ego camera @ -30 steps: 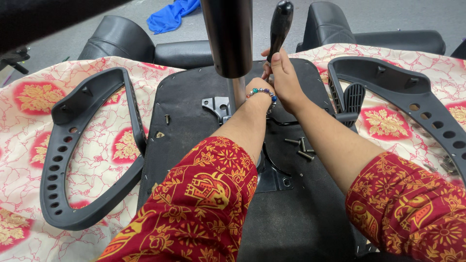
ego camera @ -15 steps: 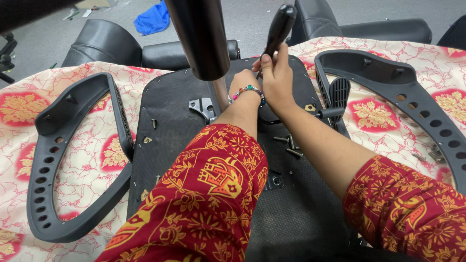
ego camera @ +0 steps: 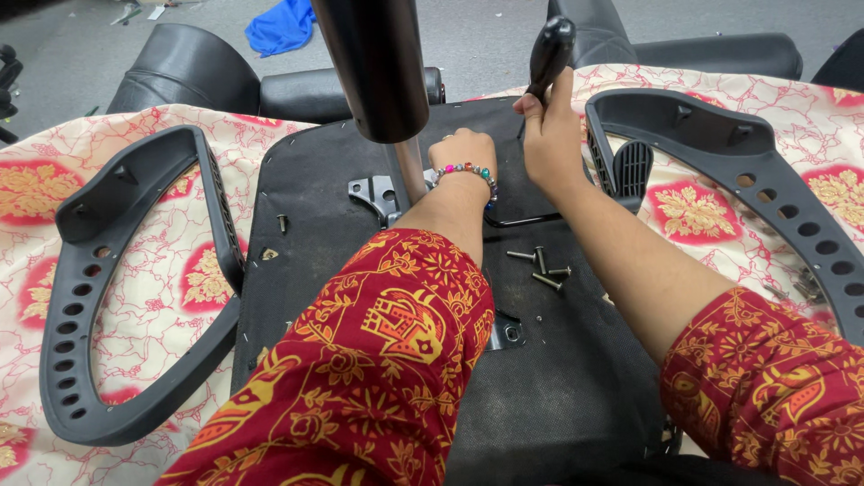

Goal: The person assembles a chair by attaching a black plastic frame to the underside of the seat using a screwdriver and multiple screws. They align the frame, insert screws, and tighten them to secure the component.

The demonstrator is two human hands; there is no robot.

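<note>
Four loose screws [ego camera: 540,266] — perhaps — two armrests [ego camera: 117,297], both hands [ego camera: 551,135] busy.

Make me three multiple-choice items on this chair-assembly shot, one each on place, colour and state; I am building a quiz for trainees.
1. Where do the loose bolts lie?
A. on the black seat underside
B. on the patterned cloth
C. on the floor

2. What colour is the cloth on the floor beyond the chair?
A. green
B. blue
C. white

3. What is the right hand doing?
A. lying flat
B. hanging free
C. gripping the black lever handle

Answers: 1 A, the bolts sit on the dark panel between the forearms. 2 B, it shows bright blue. 3 C, its fingers close round the handle's stem.
</note>
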